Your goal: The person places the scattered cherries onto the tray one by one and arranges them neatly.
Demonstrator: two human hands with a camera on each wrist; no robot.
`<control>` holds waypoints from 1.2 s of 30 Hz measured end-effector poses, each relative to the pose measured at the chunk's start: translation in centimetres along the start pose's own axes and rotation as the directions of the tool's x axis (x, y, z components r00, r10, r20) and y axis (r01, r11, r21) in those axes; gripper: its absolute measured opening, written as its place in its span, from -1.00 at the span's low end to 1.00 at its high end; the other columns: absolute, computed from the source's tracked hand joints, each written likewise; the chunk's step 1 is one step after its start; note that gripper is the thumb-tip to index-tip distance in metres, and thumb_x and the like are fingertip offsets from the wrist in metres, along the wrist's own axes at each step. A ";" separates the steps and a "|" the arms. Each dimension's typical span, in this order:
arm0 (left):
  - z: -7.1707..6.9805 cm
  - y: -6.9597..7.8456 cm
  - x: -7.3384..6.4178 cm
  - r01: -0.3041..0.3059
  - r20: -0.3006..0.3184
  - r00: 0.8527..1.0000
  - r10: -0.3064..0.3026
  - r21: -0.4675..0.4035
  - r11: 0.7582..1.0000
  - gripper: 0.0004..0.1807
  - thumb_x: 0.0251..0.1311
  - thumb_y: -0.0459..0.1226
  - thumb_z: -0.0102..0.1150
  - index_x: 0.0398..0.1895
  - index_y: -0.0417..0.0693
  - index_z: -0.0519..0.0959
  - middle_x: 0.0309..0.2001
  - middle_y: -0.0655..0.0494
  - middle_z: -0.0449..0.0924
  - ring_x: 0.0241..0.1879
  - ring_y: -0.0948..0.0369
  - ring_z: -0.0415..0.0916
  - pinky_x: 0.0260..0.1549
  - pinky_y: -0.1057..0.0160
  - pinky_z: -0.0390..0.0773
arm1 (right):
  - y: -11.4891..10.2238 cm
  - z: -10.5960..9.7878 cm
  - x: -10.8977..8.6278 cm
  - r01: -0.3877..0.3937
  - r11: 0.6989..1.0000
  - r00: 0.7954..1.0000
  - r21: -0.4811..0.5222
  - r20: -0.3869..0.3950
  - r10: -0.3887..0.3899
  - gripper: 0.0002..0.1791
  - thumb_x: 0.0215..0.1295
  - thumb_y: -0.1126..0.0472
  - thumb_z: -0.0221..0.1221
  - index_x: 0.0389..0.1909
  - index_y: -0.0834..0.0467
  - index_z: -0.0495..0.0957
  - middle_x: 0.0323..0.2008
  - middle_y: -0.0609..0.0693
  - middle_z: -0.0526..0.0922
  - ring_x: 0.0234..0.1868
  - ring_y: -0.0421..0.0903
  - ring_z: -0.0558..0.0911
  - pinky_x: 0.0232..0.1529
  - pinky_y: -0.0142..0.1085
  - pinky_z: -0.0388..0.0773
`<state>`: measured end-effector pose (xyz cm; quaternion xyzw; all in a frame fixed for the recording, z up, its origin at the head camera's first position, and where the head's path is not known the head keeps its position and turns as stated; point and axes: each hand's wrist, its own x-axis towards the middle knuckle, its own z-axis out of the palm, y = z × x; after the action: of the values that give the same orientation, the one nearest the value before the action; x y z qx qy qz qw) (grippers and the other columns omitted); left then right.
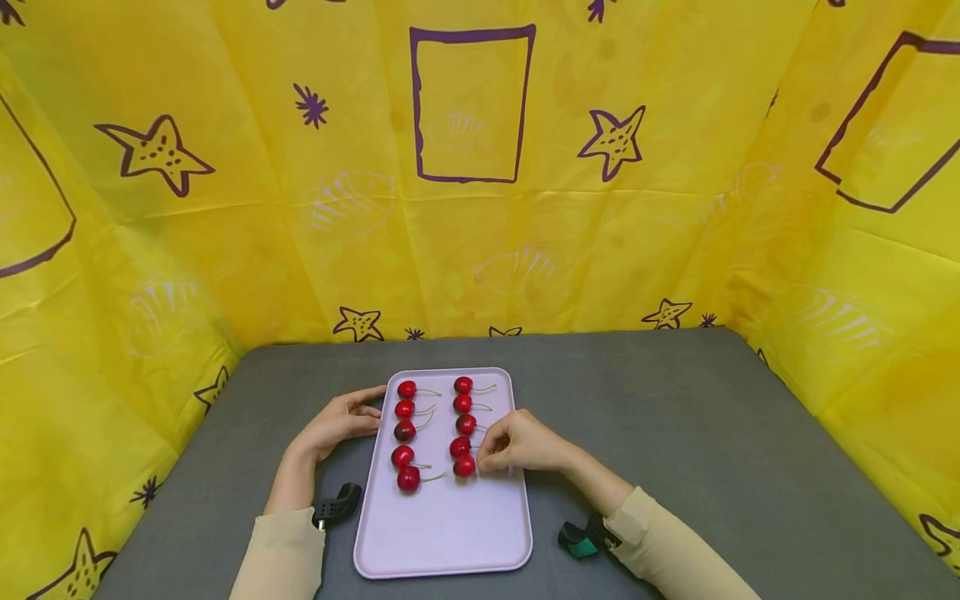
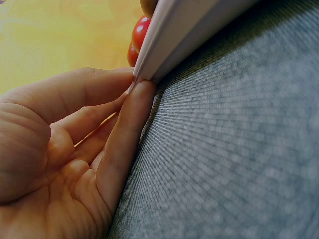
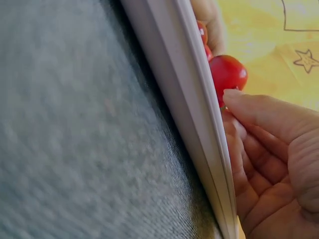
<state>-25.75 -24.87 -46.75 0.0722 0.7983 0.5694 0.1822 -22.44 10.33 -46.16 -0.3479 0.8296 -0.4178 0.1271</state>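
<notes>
A pale lilac tray [image 1: 442, 533] lies on the grey table with two columns of red cherries on it. My left hand [image 1: 343, 423] is at its left edge; in the left wrist view, the thumb and a finger [image 2: 127, 129] pinch the rim. Over the right side of the tray, my right hand [image 1: 525, 443] pinches the front cherry [image 1: 464, 466] of the right column near its stem. The right wrist view shows the thumb tip against this cherry [image 3: 228, 73], with most of the stem hidden. Left-column cherries [image 1: 408, 478] lie with stems pointing right.
The grey table [image 1: 660, 417] extends around the tray. Yellow cloth [image 1: 480, 225] with starfish and fish drawings rises behind and on both sides. Black wrist devices [image 1: 337, 504] sit by both cuffs, close to the tray's sides.
</notes>
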 end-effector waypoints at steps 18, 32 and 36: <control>0.0 0.1 0.0 -0.001 -0.002 1.000 0.001 0.004 1.000 -0.23 0.24 -0.33 0.22 0.49 -0.25 0.16 -0.10 -0.07 0.65 -0.16 0.28 0.59 -0.11 0.36 0.68 | -0.1 0.6 0.1 0.037 0.989 0.999 -0.146 -0.001 -0.038 -0.93 0.05 0.17 0.43 -0.54 -0.04 0.74 -0.60 -0.19 0.71 -0.58 -0.53 0.48 -0.51 -0.57 0.47; 0.1 -0.1 -0.1 0.006 -0.011 1.000 -0.006 0.002 1.000 -0.24 0.24 -0.32 0.22 0.49 -0.24 0.17 -0.08 -0.10 0.64 -0.15 0.26 0.59 -0.10 0.34 0.69 | 0.0 0.7 0.1 0.035 0.990 0.999 -0.138 0.015 -0.033 -0.94 0.05 0.16 0.44 -0.52 -0.03 0.75 -0.60 -0.20 0.71 -0.58 -0.52 0.50 -0.51 -0.56 0.49; 0.1 0.1 -0.1 0.000 -0.009 1.000 0.000 0.002 1.000 -0.24 0.24 -0.31 0.22 0.49 -0.24 0.17 -0.08 -0.09 0.64 -0.15 0.26 0.59 -0.11 0.35 0.69 | -0.1 0.6 0.1 0.037 0.990 0.999 -0.133 0.018 -0.035 -0.94 0.05 0.17 0.44 -0.52 -0.02 0.75 -0.60 -0.19 0.71 -0.58 -0.52 0.50 -0.51 -0.56 0.49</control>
<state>-25.61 -24.84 -46.69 0.0696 0.7997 0.5690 0.1786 -22.15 9.92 -46.42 -0.3738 0.8483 -0.3607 0.1025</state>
